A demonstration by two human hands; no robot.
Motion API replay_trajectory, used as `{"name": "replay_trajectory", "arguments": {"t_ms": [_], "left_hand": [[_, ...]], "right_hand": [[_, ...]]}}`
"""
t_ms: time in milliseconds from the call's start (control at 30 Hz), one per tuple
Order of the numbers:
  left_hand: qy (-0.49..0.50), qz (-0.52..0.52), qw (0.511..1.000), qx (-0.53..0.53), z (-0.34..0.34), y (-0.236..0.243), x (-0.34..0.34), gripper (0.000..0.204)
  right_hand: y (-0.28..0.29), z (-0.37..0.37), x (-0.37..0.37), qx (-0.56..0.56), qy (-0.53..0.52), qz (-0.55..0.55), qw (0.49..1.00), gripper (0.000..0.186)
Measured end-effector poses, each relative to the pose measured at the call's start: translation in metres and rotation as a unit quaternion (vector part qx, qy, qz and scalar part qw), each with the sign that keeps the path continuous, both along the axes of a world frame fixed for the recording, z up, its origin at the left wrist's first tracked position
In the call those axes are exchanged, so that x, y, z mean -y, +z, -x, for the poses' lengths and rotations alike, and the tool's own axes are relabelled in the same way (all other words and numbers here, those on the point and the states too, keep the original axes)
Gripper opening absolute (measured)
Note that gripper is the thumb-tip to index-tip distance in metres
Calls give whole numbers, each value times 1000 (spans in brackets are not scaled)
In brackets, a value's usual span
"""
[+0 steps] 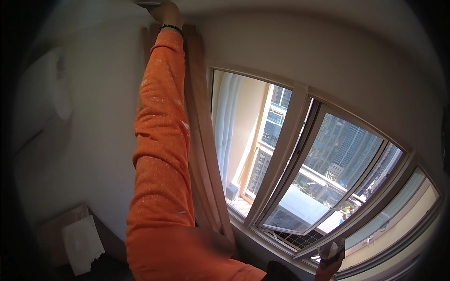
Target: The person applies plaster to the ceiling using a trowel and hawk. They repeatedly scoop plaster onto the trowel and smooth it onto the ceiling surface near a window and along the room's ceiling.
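Observation:
My left arm, in a paint-spattered orange sleeve, stretches up to the ceiling. At the top edge, my left hand [166, 15] is closed on a thin flat blade [148, 4], held against or close under the ceiling; most of this tool is cut off by the frame. Low on the right, by the window's lower frame, my right hand [329, 266] grips a grey flat-sided object [341, 244] with a whitish lump [333, 249] on it. Its exact kind cannot be made out.
Long brown boards [199, 126] stand upright behind my arm. To the right, a window [290, 93] has one sash [323, 168] swung open, with tall buildings outside. A white wall-mounted unit [47, 84] is at left. A torn white sheet [83, 244] lies on a box [51, 239] below.

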State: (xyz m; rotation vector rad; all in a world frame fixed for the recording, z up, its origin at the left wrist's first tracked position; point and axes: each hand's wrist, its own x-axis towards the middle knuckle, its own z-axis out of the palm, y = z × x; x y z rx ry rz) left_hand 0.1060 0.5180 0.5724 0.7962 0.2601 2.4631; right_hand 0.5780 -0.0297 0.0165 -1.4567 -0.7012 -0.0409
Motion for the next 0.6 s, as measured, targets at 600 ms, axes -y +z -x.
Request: {"name": "replay_trajectory", "arguments": {"t_ms": [600], "left_hand": [[630,451,79,-627,1,-15,40,44]], "right_hand": [[-24,29,-36,-85,43,-23,995,45]]}}
